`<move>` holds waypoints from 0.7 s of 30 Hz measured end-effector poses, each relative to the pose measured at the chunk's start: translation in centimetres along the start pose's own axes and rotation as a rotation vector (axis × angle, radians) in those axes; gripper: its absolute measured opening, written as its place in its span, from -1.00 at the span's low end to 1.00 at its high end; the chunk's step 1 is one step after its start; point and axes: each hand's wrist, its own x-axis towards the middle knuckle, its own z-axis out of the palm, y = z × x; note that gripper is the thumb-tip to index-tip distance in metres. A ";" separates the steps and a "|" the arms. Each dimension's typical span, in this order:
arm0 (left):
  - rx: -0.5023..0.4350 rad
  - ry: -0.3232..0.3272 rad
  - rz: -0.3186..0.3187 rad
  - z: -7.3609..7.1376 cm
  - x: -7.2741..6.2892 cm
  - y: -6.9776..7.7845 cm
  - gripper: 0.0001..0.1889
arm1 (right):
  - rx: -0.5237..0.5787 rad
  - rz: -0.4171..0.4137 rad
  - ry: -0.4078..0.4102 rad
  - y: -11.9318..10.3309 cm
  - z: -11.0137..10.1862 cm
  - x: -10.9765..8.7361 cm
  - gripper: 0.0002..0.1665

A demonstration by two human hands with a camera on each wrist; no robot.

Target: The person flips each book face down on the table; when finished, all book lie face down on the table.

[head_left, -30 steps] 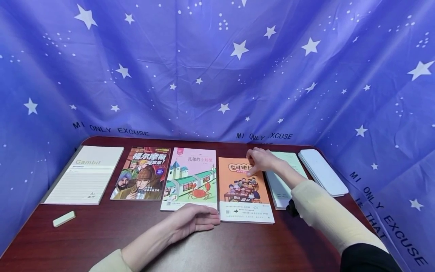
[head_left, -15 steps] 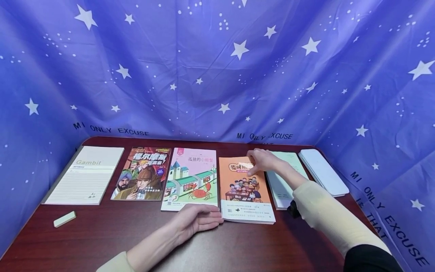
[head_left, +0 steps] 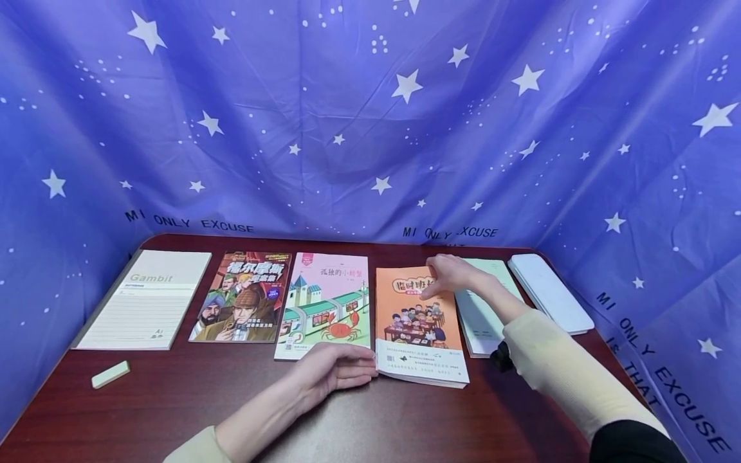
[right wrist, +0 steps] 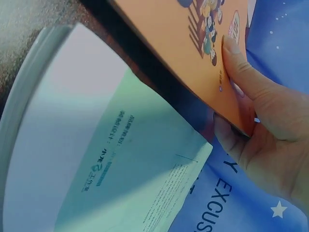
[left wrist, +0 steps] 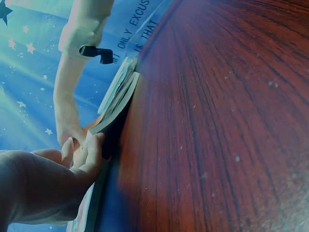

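An orange paperback book (head_left: 413,321) with a white lower band is tilted slightly off the table, its lower edge raised and bent. My right hand (head_left: 454,273) grips its upper right corner. In the right wrist view the thumb (right wrist: 241,65) lies on the cover and the other fingers are under the edge. My left hand (head_left: 336,373) is at the lower left corner. In the left wrist view its fingertips (left wrist: 98,140) meet that corner, thumb and fingers to either side. A pink book (head_left: 324,302) lies just left, and a pale green book (head_left: 489,308) lies partly hidden under the right forearm.
A Gambit notebook (head_left: 145,302) and a comic-style book (head_left: 243,296) lie to the left on the dark red table (head_left: 324,431). An eraser-like pale block (head_left: 110,374) is near them. A white case (head_left: 550,292) is at the right. A starry blue curtain (head_left: 347,116) encloses the table.
The orange book's lower edge has risen a little and bent, and the book has shifted slightly right. Both hands have moved slightly right with it. The other books are unmoved.
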 end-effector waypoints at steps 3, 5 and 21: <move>0.001 0.023 0.029 -0.1 -0.2 0.3 -0.54 | 0.013 0.006 -0.005 0.2 -0.2 0.0 -0.40; -0.003 0.041 0.040 -0.2 -0.2 0.6 -0.54 | 0.028 0.016 -0.003 0.3 -0.4 0.0 -0.38; -0.039 0.117 0.123 -1.3 -0.5 2.4 -0.51 | 0.178 0.089 0.049 0.6 -0.6 -0.4 -0.31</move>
